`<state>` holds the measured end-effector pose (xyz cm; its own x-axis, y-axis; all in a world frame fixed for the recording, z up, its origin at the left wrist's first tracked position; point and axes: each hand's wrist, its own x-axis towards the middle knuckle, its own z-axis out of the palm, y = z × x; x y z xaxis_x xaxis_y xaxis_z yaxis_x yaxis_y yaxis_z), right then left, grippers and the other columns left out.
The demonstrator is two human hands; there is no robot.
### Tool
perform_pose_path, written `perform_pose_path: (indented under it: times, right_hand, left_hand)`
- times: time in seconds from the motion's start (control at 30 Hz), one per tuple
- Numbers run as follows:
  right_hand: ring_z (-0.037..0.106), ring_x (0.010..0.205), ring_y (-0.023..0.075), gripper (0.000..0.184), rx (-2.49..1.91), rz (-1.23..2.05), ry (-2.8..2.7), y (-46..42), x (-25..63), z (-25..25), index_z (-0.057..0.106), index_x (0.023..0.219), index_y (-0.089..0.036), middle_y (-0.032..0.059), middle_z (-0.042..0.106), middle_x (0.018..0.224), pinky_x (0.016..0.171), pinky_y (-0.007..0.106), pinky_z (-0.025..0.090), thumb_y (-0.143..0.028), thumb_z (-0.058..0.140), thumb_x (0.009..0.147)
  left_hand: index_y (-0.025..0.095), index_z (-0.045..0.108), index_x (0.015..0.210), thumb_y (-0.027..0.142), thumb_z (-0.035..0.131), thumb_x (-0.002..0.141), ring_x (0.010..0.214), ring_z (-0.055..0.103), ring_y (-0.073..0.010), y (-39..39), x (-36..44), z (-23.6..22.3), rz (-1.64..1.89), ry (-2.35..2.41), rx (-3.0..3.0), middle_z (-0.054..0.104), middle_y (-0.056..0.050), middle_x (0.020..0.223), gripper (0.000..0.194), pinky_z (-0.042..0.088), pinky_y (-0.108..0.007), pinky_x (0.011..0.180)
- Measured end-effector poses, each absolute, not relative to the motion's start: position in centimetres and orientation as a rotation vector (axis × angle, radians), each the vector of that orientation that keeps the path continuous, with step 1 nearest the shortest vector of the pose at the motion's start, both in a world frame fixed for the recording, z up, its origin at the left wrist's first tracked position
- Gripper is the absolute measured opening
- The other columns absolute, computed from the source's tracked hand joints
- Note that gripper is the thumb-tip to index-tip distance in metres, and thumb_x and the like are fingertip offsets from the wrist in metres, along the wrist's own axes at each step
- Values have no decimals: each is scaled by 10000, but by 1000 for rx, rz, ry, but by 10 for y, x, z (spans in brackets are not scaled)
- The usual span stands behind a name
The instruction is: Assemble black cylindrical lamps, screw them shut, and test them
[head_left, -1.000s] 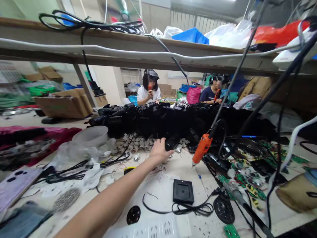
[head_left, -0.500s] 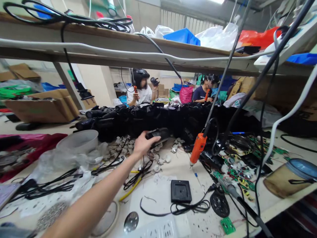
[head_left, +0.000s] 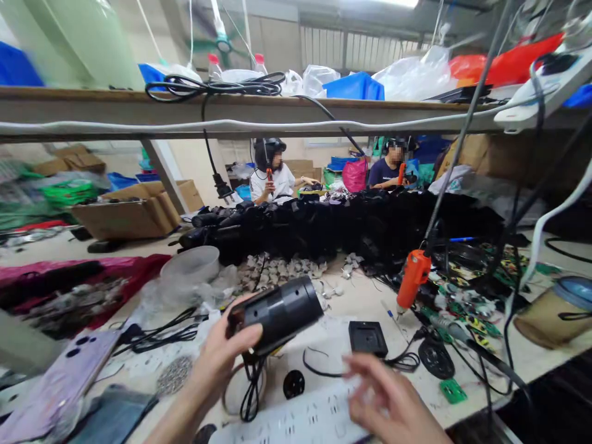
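Note:
My left hand [head_left: 217,345] grips a black cylindrical plastic housing [head_left: 282,311], thumb on its near side and fingers behind. It is tilted, its wider end up and to the right, above the bench. A black cord [head_left: 252,391] hangs below it. At the lower right, my right hand [head_left: 386,394] is slightly blurred, fingers apart and holding nothing. It hovers by the white power strip [head_left: 305,416], just in front of a square black block [head_left: 367,338]. An orange electric screwdriver [head_left: 413,280] hangs upright beyond my right hand.
Black housings [head_left: 324,225] form a heap across the back, with small white parts [head_left: 272,271] before it. Circuit boards [head_left: 476,324] and a brown container [head_left: 550,314] lie right; a purple phone [head_left: 65,382] lies left. A shelf [head_left: 277,117] crosses overhead. Two people sit beyond.
My left hand has drawn back from the heap toward me, bringing the black housing close. My right hand has come into view at the lower right. The view has shifted left.

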<state>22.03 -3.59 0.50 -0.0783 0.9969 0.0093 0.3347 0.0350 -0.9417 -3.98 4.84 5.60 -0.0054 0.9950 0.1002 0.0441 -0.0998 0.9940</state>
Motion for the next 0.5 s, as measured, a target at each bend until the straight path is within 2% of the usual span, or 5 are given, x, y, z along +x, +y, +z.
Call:
perform_pose_path:
  times: [0.07, 0.1, 0.13, 0.33, 0.5]
  right_hand:
    - [586, 1101, 272, 899, -1143, 1257, -1391, -14, 206, 15, 366, 1401, -330, 105, 507, 1338, 854, 412, 542, -619, 771, 652]
    - [583, 1107, 287, 1047, -975, 1356, -1319, -6, 199, 20, 291, 1443, -321, 116, 477, 1364, 865, 423, 531, -647, 796, 586]
    - [571, 1129, 288, 1075, -894, 1394, -1273, 1, 194, 26, 278, 1450, -306, 114, 488, 1350, 909, 424, 503, -641, 805, 575]
    - [585, 1045, 241, 801, -942, 1330, -1161, 5, 188, 30, 460, 1269, -282, 37, 610, 1100, 925, 355, 452, -331, 854, 574]
    - [597, 971, 227, 715, -1026, 1327, -1061, 1, 197, 17, 469, 1261, -267, 43, 617, 1104, 810, 332, 498, -292, 789, 621]
  left_hand:
    - [207, 621, 1179, 539, 723, 622, 1086, 621, -349, 34, -35, 44, 1216, 1151, 1419, 673, -105, 1179, 656, 540, -427, 872]
    - [225, 627, 1176, 558, 730, 616, 1093, 619, -351, 29, -32, 38, 1187, 1127, 1452, 672, -98, 1190, 659, 533, -439, 893]
    - [236, 625, 1183, 579, 731, 617, 1098, 619, -349, 24, -29, 33, 1162, 1107, 1470, 670, -94, 1200, 670, 532, -442, 901]
    - [237, 535, 1319, 624, 670, 706, 1179, 590, -324, 12, -23, 5, 1107, 1126, 1566, 594, -119, 1336, 738, 498, -439, 974]
    - [244, 552, 1315, 523, 701, 727, 1217, 564, -318, 14, -17, 0, 1026, 1191, 1653, 601, -117, 1330, 668, 440, -478, 1036]
